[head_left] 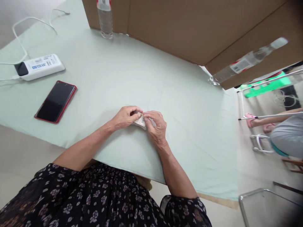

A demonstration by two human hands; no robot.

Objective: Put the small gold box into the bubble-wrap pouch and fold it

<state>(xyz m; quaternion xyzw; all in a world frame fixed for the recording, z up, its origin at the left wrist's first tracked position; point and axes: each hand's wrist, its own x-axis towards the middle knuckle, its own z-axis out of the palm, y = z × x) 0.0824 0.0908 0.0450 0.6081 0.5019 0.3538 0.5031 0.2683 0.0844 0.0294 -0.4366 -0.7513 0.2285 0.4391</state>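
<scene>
Between both hands, close to the table's front edge, is a small white packet with dark print [140, 121]. My left hand [125, 118] is closed on its left side, thumb on top and fingers curled behind. With thumb and fingertips pinched together, my right hand [156, 126] grips the upper right corner. The fingertips of the two hands nearly meet and cover much of the packet, so its full shape and contents are hidden. Both forearms rest across the edge of the pale green tablecloth [189, 132].
To the left lie a phone in a red case [56, 101] and a white power bank [40, 67] with cables. A cardboard panel [170, 28] stands at the back, with water bottles [105, 22] against it. At right, a person [287, 135] sits beyond a metal-framed chair [262, 190].
</scene>
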